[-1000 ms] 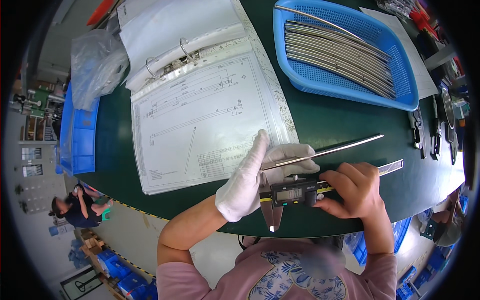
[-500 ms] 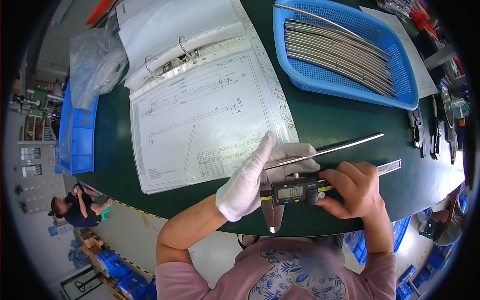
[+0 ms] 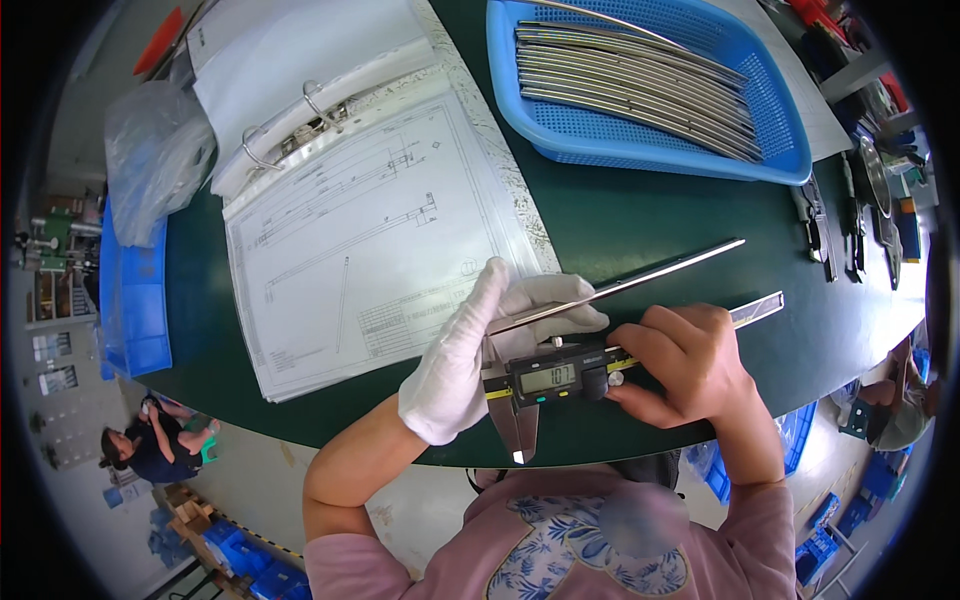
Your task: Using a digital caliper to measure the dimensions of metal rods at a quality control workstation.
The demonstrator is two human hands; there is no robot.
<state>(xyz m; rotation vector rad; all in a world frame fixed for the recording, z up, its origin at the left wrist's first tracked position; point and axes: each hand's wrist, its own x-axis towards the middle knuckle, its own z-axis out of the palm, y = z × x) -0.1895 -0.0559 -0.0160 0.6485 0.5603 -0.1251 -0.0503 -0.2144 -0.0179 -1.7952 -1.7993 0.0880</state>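
My left hand wears a white glove and is closed around one end of a thin shiny metal rod. The rod slants up to the right, its far end free above the green table. In my bare right hand is a digital caliper, gripped at its slider with thumb and fingers. Its lit display faces up, and its long jaws point toward me beside the gloved palm. The rod's near end lies close to the caliper's upper jaws; the glove partly hides whether they touch.
An open ring binder with drawing sheets lies left of my hands. Beyond them, a blue plastic basket holds several metal rods. Hand tools lie at the right. A blue bin and plastic bag are at far left; a person sits beyond.
The caliper's display reading has changed. The view has shifted, so table, binder and basket appear farther left. Both hands keep their holds on rod and caliper.
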